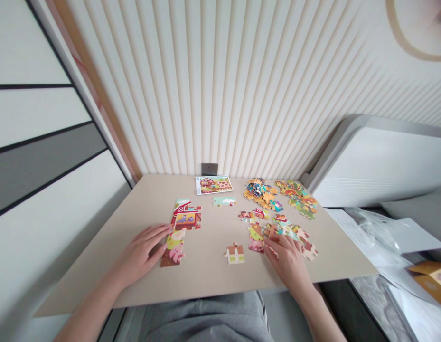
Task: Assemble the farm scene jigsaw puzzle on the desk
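Observation:
My left hand point(142, 252) lies flat, fingers stretched out, with fingertips at the left edge of a joined puzzle section point(174, 247). That section shows a red barn at the top and a pink pig below. On the right, my right hand point(287, 256) rests palm down among loose puzzle pieces point(281, 229). Its fingers touch the right edge of a tall green-and-pink puzzle part point(256, 237), and they partly cover the pieces beneath. Between the hands lies a brown-and-green puzzle piece with a white fence point(235, 255). A cow-patterned piece point(309, 251) sits beside my right hand.
A farm picture card point(214, 185) stands at the back by a wall socket point(209, 169). Below it lies a sky-blue puzzle strip point(224, 201). Two heaps, orange-and-blue pieces point(260, 191) and orange-green pieces point(298, 195), lie back right. Papers and a plastic bag point(379, 232) are beyond the table point(206, 280).

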Action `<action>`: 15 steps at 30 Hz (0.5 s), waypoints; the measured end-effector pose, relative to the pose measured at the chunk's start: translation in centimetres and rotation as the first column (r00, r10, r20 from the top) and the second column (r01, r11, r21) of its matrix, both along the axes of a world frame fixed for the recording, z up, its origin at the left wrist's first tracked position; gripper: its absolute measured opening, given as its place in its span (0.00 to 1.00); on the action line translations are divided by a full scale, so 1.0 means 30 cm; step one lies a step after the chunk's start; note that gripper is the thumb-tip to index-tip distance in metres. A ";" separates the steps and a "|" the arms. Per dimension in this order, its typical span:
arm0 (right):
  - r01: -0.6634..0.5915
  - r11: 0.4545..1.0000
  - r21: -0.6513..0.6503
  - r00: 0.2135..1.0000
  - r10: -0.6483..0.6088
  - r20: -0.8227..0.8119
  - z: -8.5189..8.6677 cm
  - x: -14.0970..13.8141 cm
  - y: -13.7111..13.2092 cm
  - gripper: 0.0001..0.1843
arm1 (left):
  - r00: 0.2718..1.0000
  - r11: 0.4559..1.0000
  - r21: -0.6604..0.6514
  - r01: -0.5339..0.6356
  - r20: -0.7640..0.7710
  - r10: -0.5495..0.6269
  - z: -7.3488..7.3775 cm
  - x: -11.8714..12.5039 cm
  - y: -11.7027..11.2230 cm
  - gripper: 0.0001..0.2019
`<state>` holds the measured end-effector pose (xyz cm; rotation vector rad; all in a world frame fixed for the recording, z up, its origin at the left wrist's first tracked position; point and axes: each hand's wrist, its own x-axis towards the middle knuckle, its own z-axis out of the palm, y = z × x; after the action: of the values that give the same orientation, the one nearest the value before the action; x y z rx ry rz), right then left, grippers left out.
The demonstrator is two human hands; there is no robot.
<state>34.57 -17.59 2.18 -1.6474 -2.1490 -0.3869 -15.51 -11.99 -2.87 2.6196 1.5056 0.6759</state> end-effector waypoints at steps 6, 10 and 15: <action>-0.013 0.999 -0.042 0.998 0.010 -0.056 -0.023 -0.116 -0.043 0.13 | 1.000 1.000 -0.017 -0.004 -0.026 0.003 0.011 0.004 -0.006 0.27; -0.028 0.997 -0.075 0.996 0.021 -0.089 -0.021 -0.104 -0.037 0.11 | 0.999 1.000 -0.028 -0.005 -0.034 0.004 0.013 0.005 -0.006 0.27; -0.018 0.994 -0.112 0.998 0.010 -0.069 -0.034 -0.095 -0.029 0.16 | 1.000 1.000 -0.005 -0.005 -0.010 0.005 0.016 0.010 -0.008 0.26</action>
<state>31.72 -18.45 1.14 -1.6798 -2.1662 -0.2052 -15.22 -12.24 -2.38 2.6200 1.5154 0.6599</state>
